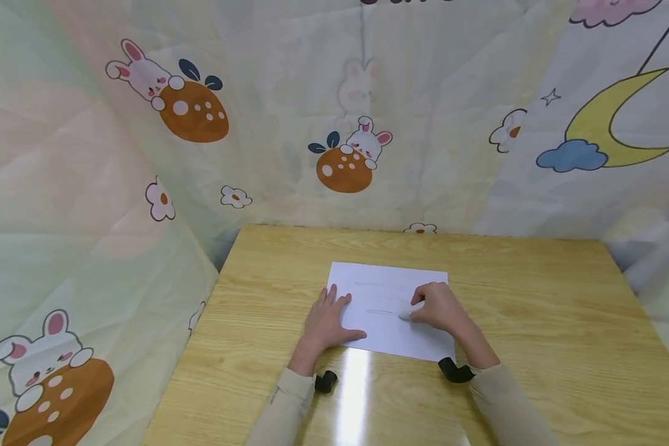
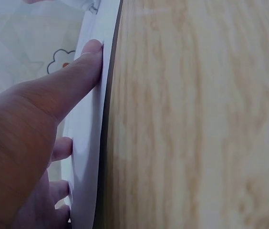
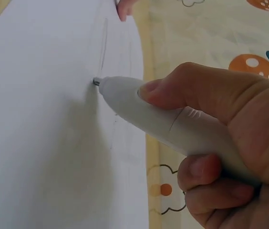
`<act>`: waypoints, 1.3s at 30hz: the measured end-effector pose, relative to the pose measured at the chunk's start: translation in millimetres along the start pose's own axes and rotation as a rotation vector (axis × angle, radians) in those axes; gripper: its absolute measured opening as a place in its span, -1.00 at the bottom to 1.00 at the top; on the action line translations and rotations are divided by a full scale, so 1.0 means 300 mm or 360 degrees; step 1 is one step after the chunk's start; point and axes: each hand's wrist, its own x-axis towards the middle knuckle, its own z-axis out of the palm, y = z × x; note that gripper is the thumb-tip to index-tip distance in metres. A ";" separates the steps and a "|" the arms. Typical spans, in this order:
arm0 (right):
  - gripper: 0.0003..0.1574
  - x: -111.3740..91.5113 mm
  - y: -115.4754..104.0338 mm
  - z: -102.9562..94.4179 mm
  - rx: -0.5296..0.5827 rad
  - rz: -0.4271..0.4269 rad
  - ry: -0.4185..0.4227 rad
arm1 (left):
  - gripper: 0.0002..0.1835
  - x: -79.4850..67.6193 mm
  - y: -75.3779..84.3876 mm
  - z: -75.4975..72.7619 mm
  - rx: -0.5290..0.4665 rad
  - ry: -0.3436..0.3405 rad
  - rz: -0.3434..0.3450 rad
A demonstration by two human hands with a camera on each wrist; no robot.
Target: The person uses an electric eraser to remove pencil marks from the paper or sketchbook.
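Observation:
A white sheet of paper (image 1: 387, 294) lies on the wooden table (image 1: 256, 328). On its left edge my left hand (image 1: 324, 323) rests with spread fingers, the thumb (image 2: 79, 71) pressing near the lower edge. My right hand (image 1: 443, 310) holds a thick white electric eraser (image 3: 172, 117), the thumb lying on its button. Its narrow metal-collared tip (image 3: 97, 81) is at the paper, at the right end of a drawn grey line (image 1: 381, 311). Fainter streaks run higher on the sheet. A few dark specks (image 3: 116, 115) lie close to the tip in the right wrist view.
Behind the table and to its left hangs a cloth (image 1: 273, 124) printed with rabbits, flowers and a moon. Black wrist mounts (image 1: 326, 381) sit at both sleeves. A bright reflection crosses the tabletop below the sheet.

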 end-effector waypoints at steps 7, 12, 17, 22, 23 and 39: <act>-0.85 0.008 -0.009 0.013 0.0022 -0.0056 0.0072 | 0.10 0.007 -0.001 0.002 0.0018 -0.0002 0.0004; -0.82 -0.005 -0.012 0.016 0.0017 -0.0005 0.0058 | 0.10 0.008 0.007 0.004 0.0002 -0.0001 0.0003; -0.84 -0.008 -0.011 0.020 0.0030 -0.0062 0.0095 | 0.10 0.010 0.014 0.010 0.0000 0.0000 0.0016; -0.83 -0.026 -0.007 0.024 0.0036 0.0023 0.0051 | 0.11 0.005 0.014 0.004 -0.0007 -0.0007 0.0021; -0.84 -0.026 -0.008 0.026 0.0038 0.0014 0.0053 | 0.10 0.003 0.013 0.002 -0.0011 -0.0004 0.0015; -0.84 -0.010 -0.015 0.024 0.0020 -0.0072 0.0087 | 0.12 -0.003 0.008 0.013 0.0000 -0.0011 0.0012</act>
